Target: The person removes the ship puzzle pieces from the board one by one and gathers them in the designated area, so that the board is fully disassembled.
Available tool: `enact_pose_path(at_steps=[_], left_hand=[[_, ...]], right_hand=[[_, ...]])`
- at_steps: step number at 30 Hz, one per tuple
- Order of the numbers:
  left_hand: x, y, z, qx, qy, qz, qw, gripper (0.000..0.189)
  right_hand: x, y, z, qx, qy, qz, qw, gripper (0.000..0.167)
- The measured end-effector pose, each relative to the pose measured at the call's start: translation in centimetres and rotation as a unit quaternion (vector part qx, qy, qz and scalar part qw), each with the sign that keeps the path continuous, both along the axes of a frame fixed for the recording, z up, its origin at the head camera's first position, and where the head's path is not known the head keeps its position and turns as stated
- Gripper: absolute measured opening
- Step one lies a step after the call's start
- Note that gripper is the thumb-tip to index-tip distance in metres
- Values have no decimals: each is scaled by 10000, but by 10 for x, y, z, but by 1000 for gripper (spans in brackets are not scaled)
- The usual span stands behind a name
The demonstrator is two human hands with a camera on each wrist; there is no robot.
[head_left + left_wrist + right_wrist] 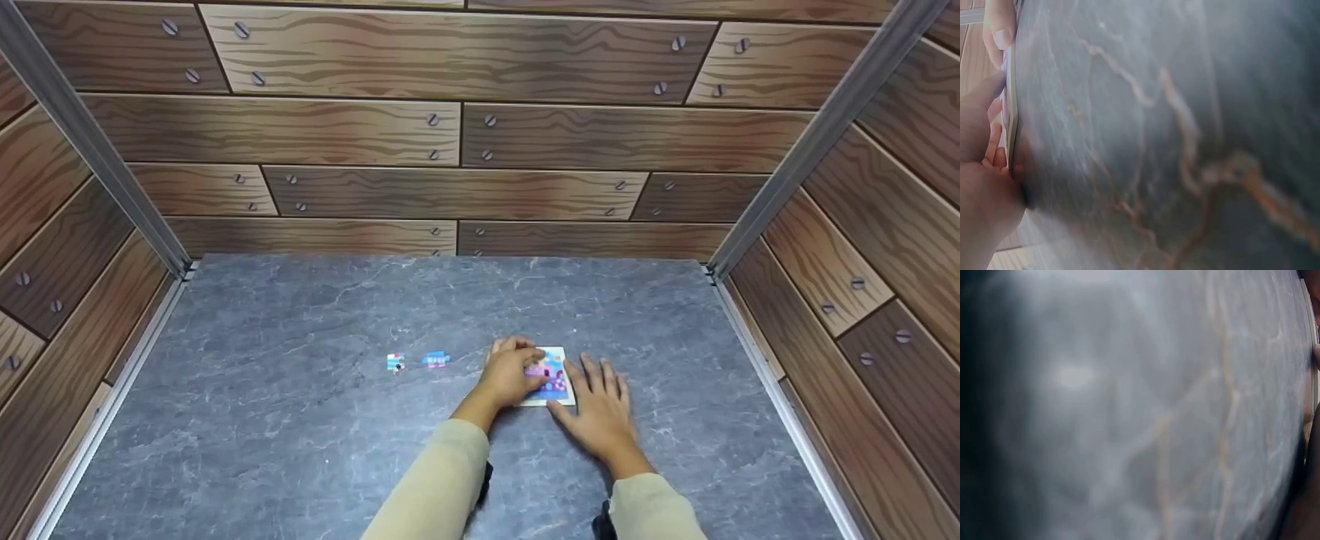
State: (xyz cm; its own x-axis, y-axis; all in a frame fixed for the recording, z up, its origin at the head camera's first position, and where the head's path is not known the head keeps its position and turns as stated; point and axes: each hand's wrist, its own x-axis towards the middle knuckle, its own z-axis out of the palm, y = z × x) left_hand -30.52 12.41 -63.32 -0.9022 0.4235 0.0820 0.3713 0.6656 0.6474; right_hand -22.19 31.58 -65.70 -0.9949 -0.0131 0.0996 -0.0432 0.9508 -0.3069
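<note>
A small jigsaw puzzle (553, 384) with a pale border and a pink, purple and blue picture lies flat on the grey tabletop. My left hand (508, 377) covers its left part, thumb and index finger spread apart over the picture. In the left wrist view that thumb (991, 90) touches the top of the puzzle. Along the right edge rests my right hand (601, 416), fingers spread and fairly straight, thumb by the near right corner. Two loose jigsaw pieces, one white and blue (394, 362) and one blue and pink (436, 359), lie left of the hands.
The grey marbled tabletop (300, 435) extends around the hands. Wood-patterned panels (360, 135) stand at the back and both sides, with metal posts (795, 157) at the back corners.
</note>
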Motion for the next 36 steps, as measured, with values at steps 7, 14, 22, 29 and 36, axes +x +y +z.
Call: enact_pose_path(at_steps=[7,14,22,29,36], left_hand=[[0,1,1,130,-138,34,9998,47],[0,2,1,197,-208,99,9995,47],[0,3,3,239,-337,156,9990,48],[0,3,3,190,-403,163,9989,46],[-2,0,1,455,-322,98,9984,48]], right_hand=[[1,-1,-1,3,27,-8,10000,84],[0,0,-1,-4,88,-17,10000,84],[1,0,-2,-99,141,7,9999,83],[1,0,-1,-33,87,4,10000,83],[0,-1,0,-36,71,8,10000,84]])
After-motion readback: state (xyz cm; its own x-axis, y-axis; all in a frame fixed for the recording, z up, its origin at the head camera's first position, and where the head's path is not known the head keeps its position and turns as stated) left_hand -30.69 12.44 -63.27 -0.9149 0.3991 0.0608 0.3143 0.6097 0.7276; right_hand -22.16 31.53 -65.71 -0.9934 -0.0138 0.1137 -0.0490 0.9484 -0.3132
